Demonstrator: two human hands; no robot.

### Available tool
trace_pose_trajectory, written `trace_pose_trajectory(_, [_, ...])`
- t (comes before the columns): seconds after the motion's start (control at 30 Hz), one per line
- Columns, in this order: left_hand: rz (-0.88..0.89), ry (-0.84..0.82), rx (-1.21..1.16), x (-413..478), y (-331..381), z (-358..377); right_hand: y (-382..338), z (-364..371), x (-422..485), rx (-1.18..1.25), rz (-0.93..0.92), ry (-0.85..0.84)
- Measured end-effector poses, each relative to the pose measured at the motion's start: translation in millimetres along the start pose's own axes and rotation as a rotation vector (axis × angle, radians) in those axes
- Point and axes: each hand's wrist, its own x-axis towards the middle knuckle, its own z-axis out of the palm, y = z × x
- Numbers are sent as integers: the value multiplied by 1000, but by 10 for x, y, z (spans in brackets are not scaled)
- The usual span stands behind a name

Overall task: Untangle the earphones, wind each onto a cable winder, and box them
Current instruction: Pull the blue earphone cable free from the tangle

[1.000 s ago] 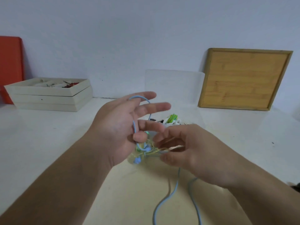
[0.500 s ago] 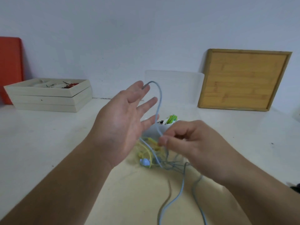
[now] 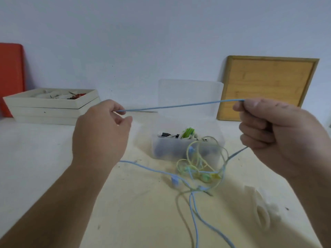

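A light blue earphone cable point(image 3: 179, 105) is stretched taut in the air between both hands. My left hand point(image 3: 100, 133) pinches one end of that span; my right hand point(image 3: 279, 135) grips the other in a fist, and the cable drops from it to the table. There it runs into a tangle with a yellow-green earphone cable point(image 3: 202, 163), whose earbuds lie in the knot. Behind the tangle stands a clear plastic box point(image 3: 189, 147), lid up, with wound earphones inside, one green. A pale winder-like piece point(image 3: 261, 212) lies blurred at the lower right.
Stacked cream trays point(image 3: 50, 108) with small items sit at the back left before an orange board point(image 3: 10, 77). A wooden board point(image 3: 266, 88) leans on the wall at the back right. More blue cable point(image 3: 195, 222) trails toward the near table edge.
Both hands have risen and pulled far apart, drawing a stretch of blue cable straight between them. The tangle has dropped to the table in front of the box.
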Motion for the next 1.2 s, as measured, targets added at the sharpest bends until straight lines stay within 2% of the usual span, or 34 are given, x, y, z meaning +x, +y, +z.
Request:
trace_pose_trajectory(0.3, [-75, 137, 9, 114, -106, -115, -25, -129, 39, -159, -7, 69])
trace_pose_trajectory(0.37, [-99, 175, 17, 140, -130, -141, -44, -167, 40, -317, -15, 80])
trace_pose_trajectory(0.47, [-155, 250, -4, 160, -129, -198, -26, -224, 39, -728, 8, 151])
trace_pose_trajectory(0.5, [-172, 266, -4, 170, -142, -204, -15, -227, 38, -798, 20, 175])
trace_pose_trajectory(0.57, [-192, 249, 22, 191, -179, -205, 3, -219, 33, -756, 56, 179])
trace_pose_trajectory(0.63, [-181, 120, 88, 192, -201, -200, -22, -169, 7, -643, 96, 157])
trace_pose_trajectory(0.73, [-147, -126, 88, 143, -165, -115, -29, -77, -29, -534, 97, 20])
trace_pose_trajectory(0.87, [163, -227, -223, -115, 208, -39, 117, 34, -49, -524, -4, -152])
trace_pose_trajectory(0.97, [290, -372, -488, -407, 476, 36, 175, 111, -58, -592, -88, -165])
trace_pose_trajectory(1.03, [287, -578, -572, -585, 566, 110, 173, 167, -73, -499, -82, -181])
trace_pose_trajectory(1.1, [247, -753, -505, -697, 626, 173, 182, 194, -87, -369, -76, -204])
trace_pose_trajectory(1.13, [211, -788, -471, -732, 636, 208, 185, 207, -91, -310, -65, -216])
trace_pose_trajectory(1.2, [165, -745, -439, -751, 606, 294, 182, 244, -98, -194, -26, -250])
